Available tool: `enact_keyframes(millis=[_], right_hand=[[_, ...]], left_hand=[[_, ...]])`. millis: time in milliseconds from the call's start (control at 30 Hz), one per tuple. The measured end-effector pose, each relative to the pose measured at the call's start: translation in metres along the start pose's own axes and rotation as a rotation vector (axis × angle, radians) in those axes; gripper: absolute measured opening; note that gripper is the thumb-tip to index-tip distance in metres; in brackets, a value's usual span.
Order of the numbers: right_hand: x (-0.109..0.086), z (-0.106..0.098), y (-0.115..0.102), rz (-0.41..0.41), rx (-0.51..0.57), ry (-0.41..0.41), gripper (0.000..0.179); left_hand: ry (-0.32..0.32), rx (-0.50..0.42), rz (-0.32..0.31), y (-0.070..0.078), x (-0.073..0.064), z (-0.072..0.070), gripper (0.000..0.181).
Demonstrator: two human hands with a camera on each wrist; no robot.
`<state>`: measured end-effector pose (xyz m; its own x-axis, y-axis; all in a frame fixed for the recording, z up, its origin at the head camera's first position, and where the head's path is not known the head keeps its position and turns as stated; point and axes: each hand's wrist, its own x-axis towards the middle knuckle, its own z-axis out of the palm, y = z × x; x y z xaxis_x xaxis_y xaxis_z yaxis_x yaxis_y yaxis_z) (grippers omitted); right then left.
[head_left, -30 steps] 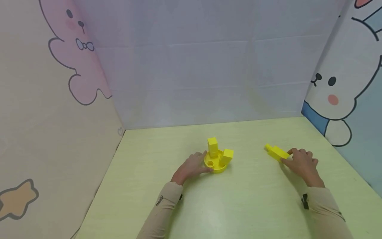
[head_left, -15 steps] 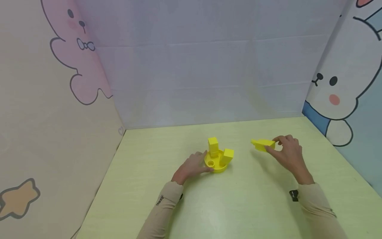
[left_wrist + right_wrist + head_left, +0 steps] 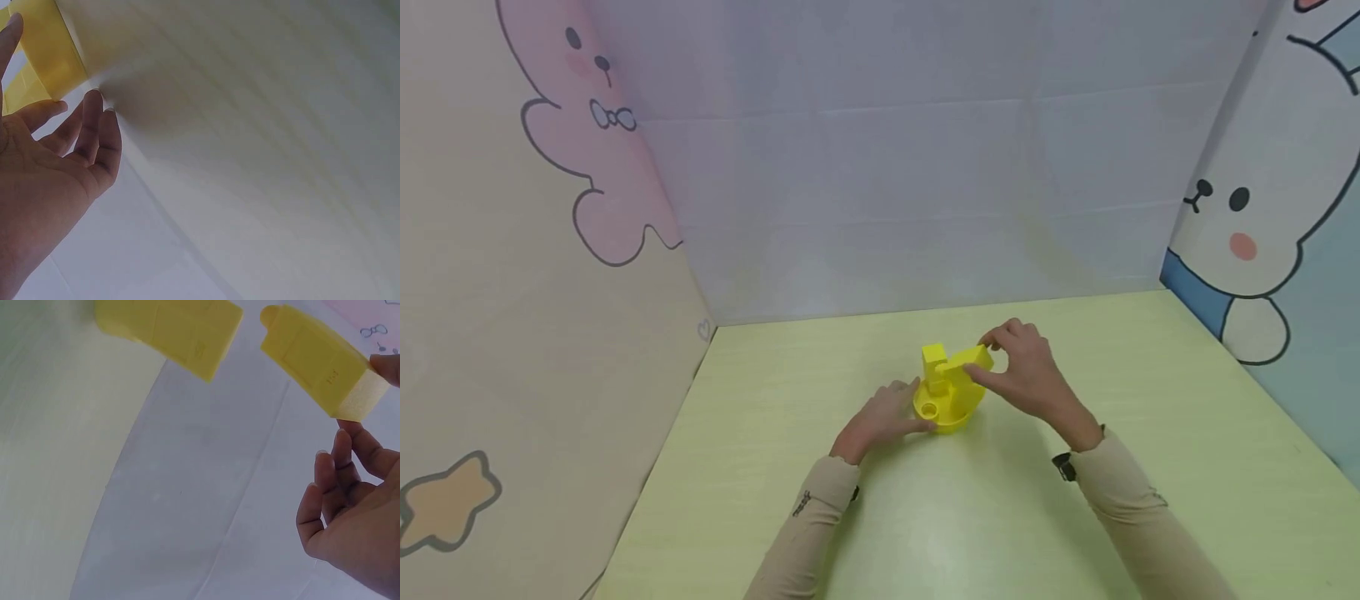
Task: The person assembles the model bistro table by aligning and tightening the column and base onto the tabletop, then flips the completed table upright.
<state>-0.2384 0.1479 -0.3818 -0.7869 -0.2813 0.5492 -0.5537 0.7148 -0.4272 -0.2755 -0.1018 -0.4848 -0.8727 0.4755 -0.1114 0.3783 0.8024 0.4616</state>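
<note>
My left hand point(image 3: 880, 419) holds a round yellow plastic base point(image 3: 951, 428) at its left side, thumb and forefinger on its rim. Inside that base stand two yellow blocks; the rear block point(image 3: 933, 353) is upright, while the right one is largely covered by the piece above it. A ring-shaped socket point(image 3: 929, 411) shows at the base's front left. My right hand point(image 3: 1032, 377) pinches a third yellow block point(image 3: 315, 365) by its square end, tilted over the base, its rounded peg pointing left. In the right wrist view it is apart from a standing block point(image 3: 178, 331).
Base and hands are on a pale yellow-green table point(image 3: 760, 500). A plain whitish back wall point(image 3: 880, 167) rises behind it, with cartoon-printed side panels at left and right. A dark strap piece point(image 3: 1064, 467) shows at the right cuff.
My right hand has lifted the third block off the table at the right and carried it left, over the round base. The left hand and base have stayed put.
</note>
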Motion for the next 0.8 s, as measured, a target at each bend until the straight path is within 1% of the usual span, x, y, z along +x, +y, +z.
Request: enact_keyframes(millis=[100,267,367,467,633,800], right_hand=[[0.005,0.014,-0.01,-0.021,-0.02,-0.065,0.034],[0.009,0.033,-0.018,0.032,-0.074,-0.204,0.035],[0.009,0.038,-0.021,0.052,-0.128,-0.284,0.036],[0.009,0.04,-0.023,0.055,-0.174,-0.339,0.036],[0.013,0.043,-0.027,0.073,-0.214,-0.385,0.035],[0.02,0.05,-0.032,0.055,-0.225,-0.392,0.031]], left_hand=[[0.017,-0.012,0.007,0.0,0.0,0.0,0.095],[0.024,-0.015,0.015,0.001,0.0,-0.001,0.094],[0.017,-0.013,0.01,0.001,-0.001,-0.002,0.094],[0.015,-0.006,0.007,0.002,-0.001,-0.002,0.095],[0.026,0.009,0.026,0.002,0.0,-0.003,0.092],[0.025,0.016,0.032,0.0,0.001,-0.002,0.089]])
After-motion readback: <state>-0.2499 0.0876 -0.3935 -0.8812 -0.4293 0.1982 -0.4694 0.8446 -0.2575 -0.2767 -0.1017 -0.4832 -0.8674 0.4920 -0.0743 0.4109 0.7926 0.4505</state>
